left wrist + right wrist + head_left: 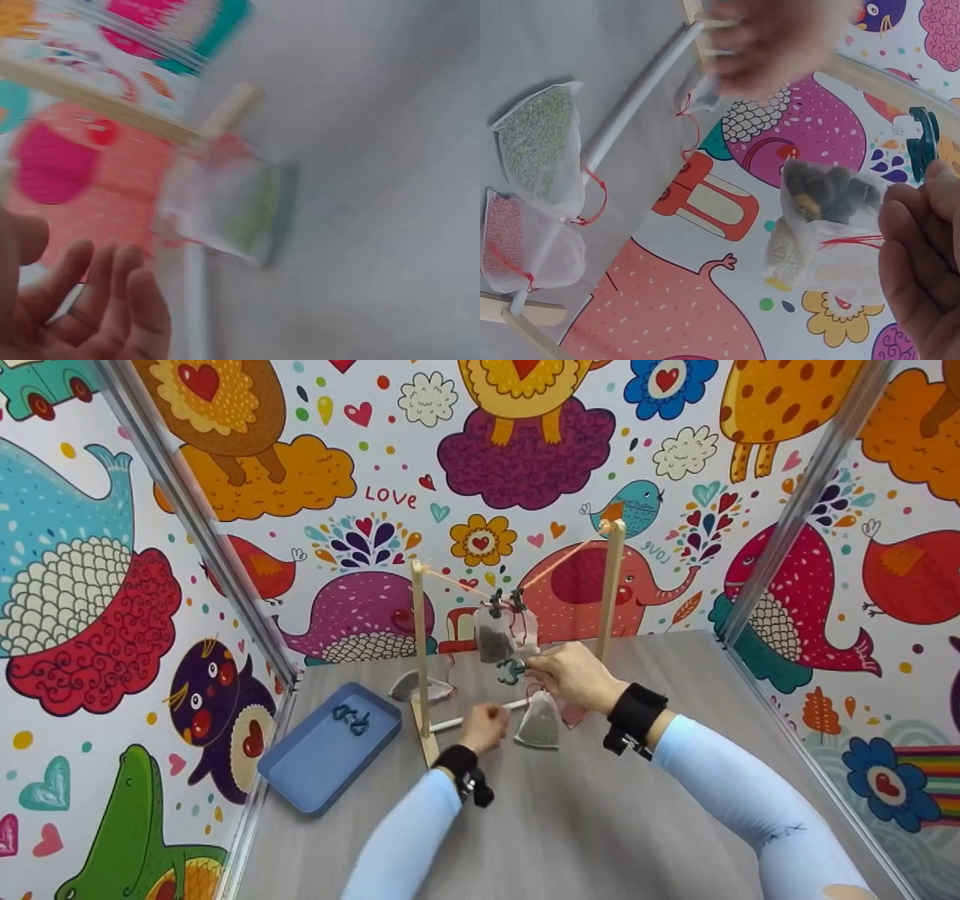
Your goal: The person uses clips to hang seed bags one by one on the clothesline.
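My right hand (pixel 576 676) pinches a dark teal clip (pixel 922 142) between thumb and fingers, just below the mesh bags that hang from a cord. One hanging bag (pixel 495 639) has dark contents; another beside it shows pale contents (pixel 786 251) in the right wrist view. Dark clips (pixel 517 598) grip the cord above them. Over the white rod, my left hand (pixel 484 727) holds nothing, its fingers loosely bent in the left wrist view. To its right lies a mesh bag of green grains (pixel 540 725), with a pink-filled bag (pixel 506 240) next to it.
Two wooden posts (pixel 420 637) carry the sagging orange cord (pixel 562 559); a white rod (pixel 448 724) joins them low down. Left of the frame, a blue tray (pixel 307 780) contains teal clips (pixel 351 718). Another bag (pixel 409 685) lies behind the left post. Patterned walls enclose the table.
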A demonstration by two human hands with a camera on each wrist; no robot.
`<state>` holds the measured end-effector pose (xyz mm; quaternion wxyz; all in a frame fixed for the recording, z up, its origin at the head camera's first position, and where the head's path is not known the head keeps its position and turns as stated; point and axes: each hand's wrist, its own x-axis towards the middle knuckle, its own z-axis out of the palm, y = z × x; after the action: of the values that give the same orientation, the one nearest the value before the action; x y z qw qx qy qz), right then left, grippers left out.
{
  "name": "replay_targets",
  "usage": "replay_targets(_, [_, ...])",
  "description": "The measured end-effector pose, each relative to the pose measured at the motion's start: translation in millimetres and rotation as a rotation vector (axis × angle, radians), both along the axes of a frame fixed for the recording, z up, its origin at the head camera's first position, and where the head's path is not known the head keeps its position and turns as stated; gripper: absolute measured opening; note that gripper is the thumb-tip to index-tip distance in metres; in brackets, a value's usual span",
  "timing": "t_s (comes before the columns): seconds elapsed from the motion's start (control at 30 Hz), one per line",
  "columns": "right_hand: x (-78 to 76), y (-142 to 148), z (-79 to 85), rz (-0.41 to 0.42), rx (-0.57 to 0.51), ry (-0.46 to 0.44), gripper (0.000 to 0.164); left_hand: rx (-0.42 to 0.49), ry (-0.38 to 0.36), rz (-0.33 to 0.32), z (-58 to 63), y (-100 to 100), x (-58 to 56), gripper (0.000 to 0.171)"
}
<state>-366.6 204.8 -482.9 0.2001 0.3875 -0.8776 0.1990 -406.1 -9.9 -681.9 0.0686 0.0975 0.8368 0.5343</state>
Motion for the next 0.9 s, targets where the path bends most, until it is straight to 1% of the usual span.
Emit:
replay_targets(0.03, [-1.1, 1.5, -0.3, -0.002, 0.004, 0.008, 0.005, -0.095, 0.066, -0.042, -24.7, 8.1, -4.6, 0.028])
replay_targets(0.07, [-1.9, 2.9, -0.5, -0.004, 0.003, 0.004, 0.004, -0.194, 0.133, -0.079, -36.3, 16.1, -1.0, 0.026])
replay_targets(0.1, [-2.8, 3.9, -1.1, -0.005, 0.003, 0.000, 0.004, -0.286, 0.188, -0.115, -45.3, 23.8, 4.0, 0.028])
replay_targets(0.13, [-3.4, 4.7, -1.4, -0.004, 0.005, -0.005, 0.004, -0.383, 0.205, -0.154, -33.9, 30.5, 18.3, 0.033])
replay_targets(0.17, [-3.6, 5.3, -1.7, -0.005, 0.009, -0.010, 0.006, -0.461, 0.228, -0.200, -30.4, 36.0, 28.4, 0.042])
replay_targets(0.2, [-4.0, 5.9, -2.3, -0.007, 0.015, -0.011, 0.007, -0.527, 0.241, -0.242, -24.8, 39.7, 38.6, 0.050])
replay_targets(0.23, [-4.0, 6.2, -2.5, -0.010, 0.025, -0.012, 0.008, -0.573, 0.257, -0.263, -19.1, 41.9, 48.6, 0.056])
replay_targets(0.27, [-4.1, 6.7, -2.7, -0.011, 0.033, -0.013, 0.008, -0.618, 0.253, -0.280, -12.3, 43.0, 57.0, 0.061])
replay_targets(0.33, [-4.0, 8.2, -2.3, -0.012, 0.050, -0.020, 0.009, -0.669, 0.289, -0.298, -19.9, 42.5, 58.8, 0.068])
replay_targets(0.4, [-4.6, 10.9, -1.3, -0.017, 0.057, -0.035, 0.008, -0.679, 0.317, -0.287, -25.3, 41.1, 56.7, 0.069])
replay_targets(0.43, [-4.8, 10.3, -0.8, -0.017, 0.053, -0.046, 0.007, -0.660, 0.326, -0.268, -26.9, 37.3, 55.4, 0.068])
replay_targets(0.47, [-5.4, 10.0, -0.6, -0.019, 0.046, -0.055, 0.007, -0.657, 0.347, -0.239, -35.7, 34.8, 49.5, 0.066])
replay_targets(0.5, [-6.0, 9.9, -0.5, -0.022, 0.039, -0.062, 0.007, -0.638, 0.335, -0.213, -37.3, 32.0, 46.9, 0.065])
replay_targets(0.53, [-6.5, 9.8, -0.4, -0.026, 0.034, -0.067, 0.005, -0.626, 0.324, -0.174, -42.5, 29.7, 42.2, 0.063])
replay_targets(0.6, [-7.7, 9.3, -0.9, -0.027, 0.025, -0.072, 0.005, -0.584, 0.275, -0.082, -50.8, 25.7, 34.7, 0.062])
replay_targets(0.67, [-8.8, 8.4, -2.2, -0.014, 0.022, -0.065, 0.005, -0.562, 0.214, 0.030, -62.7, 22.8, 27.7, 0.062])
replay_targets(0.7, [-9.1, 7.7, -2.9, -0.006, 0.025, -0.058, 0.005, -0.527, 0.157, 0.090, -59.0, 21.0, 29.9, 0.066])
replay_targets(0.73, [-9.4, 6.8, -3.7, 0.006, 0.025, -0.052, 0.005, -0.504, 0.124, 0.152, -62.0, 19.9, 29.0, 0.069])
replay_targets(0.8, [-10.2, 4.4, -4.2, 0.029, 0.031, -0.037, 0.004, -0.427, 0.043, 0.262, -63.4, 17.4, 30.5, 0.082])
replay_targets(0.87, [-10.7, 3.7, -1.0, 0.032, 0.055, -0.030, 0.003, -0.346, -0.020, 0.330, -63.0, 18.1, 31.4, 0.097])
replay_targets(0.9, [-11.0, 2.8, 1.6, 0.028, 0.066, -0.030, 0.005, -0.312, -0.047, 0.344, -62.8, 18.2, 31.6, 0.100])
